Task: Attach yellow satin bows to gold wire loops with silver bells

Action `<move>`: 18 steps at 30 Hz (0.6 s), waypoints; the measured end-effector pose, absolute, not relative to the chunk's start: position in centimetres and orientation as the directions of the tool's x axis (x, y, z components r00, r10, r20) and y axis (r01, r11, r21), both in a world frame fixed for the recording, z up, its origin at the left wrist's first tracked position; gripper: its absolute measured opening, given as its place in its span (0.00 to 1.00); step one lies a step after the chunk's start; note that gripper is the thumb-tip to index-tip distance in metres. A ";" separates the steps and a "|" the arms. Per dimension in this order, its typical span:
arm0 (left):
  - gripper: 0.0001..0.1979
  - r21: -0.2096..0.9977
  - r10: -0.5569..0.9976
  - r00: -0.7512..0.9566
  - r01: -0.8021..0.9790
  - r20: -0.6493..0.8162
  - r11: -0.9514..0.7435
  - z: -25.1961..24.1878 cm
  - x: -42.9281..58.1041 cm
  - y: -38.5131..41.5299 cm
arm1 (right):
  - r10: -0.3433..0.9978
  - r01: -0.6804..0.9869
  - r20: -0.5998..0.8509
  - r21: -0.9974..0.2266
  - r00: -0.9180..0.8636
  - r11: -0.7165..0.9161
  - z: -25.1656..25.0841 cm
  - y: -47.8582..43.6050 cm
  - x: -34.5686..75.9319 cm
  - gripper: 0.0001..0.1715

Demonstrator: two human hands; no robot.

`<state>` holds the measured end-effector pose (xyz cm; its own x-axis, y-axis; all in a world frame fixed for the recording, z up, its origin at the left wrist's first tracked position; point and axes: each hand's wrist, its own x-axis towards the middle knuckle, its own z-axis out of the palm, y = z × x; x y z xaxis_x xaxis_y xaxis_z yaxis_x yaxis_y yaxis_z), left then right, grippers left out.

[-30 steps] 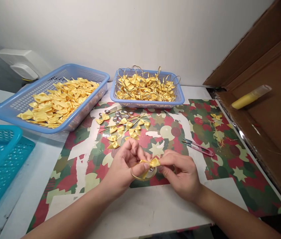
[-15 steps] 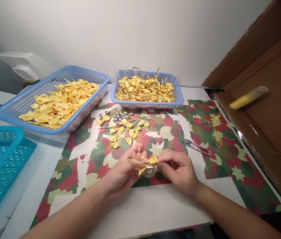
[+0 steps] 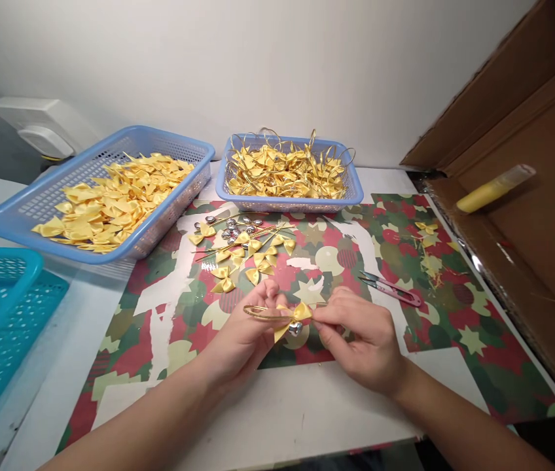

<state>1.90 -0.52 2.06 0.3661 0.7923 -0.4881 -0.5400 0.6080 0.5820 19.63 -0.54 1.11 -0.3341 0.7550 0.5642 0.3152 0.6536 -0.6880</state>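
Note:
Between my hands is a yellow satin ribbon bow (image 3: 302, 313) with a looped gold cord (image 3: 256, 310) running through its middle and a shiny silver bell (image 3: 296, 328) under its knot. My left hand (image 3: 243, 337) pinches the bow's left side, and the loop sticks out over its fingers. The thumb and forefinger of my right hand (image 3: 366, 337) close on the bow's right tip; a short piece of cord shows just above them. Beyond my hands lie loose yellow bows (image 3: 264, 261), gold cords (image 3: 213, 249) and several silver bells (image 3: 231, 229).
A blue basket (image 3: 169, 206) of yellow bows stands at the left. Another blue basket (image 3: 290, 206) holds bows with gold loops. Pink thread snips (image 3: 395, 291) lie right of my hands, near thread scraps (image 3: 432, 267). A teal basket (image 3: 7, 320) and cardboard (image 3: 518, 216) flank the table.
The gold loop now reaches further left and looks wider. My right hand has shifted slightly right, and cord shows between it and the bow's knot.

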 end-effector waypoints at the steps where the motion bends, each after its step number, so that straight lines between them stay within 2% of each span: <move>1: 0.24 0.581 0.791 0.367 -0.539 -0.489 0.609 2.0 1.9 -0.5 | 0.748 0.327 0.569 -0.674 -0.341 0.662 1.2 -0.5 19.7 0.11; 8: 0.22 0.574 0.779 0.321 -0.537 -0.538 0.618 2.1 2.0 -0.5 | 0.738 0.367 0.575 -0.640 -0.354 0.675 1.6 -0.5 20.0 0.13; 13: 0.21 0.589 0.798 0.317 -0.546 -0.513 0.596 2.0 2.0 -0.5 | 0.729 0.395 0.583 -0.613 -0.358 0.684 1.6 -0.6 20.0 0.12; 18: 0.22 0.611 0.824 0.296 -0.559 -0.484 0.560 1.8 2.2 -0.4 | 0.699 0.452 0.596 -0.536 -0.396 0.713 1.8 -0.6 20.0 0.13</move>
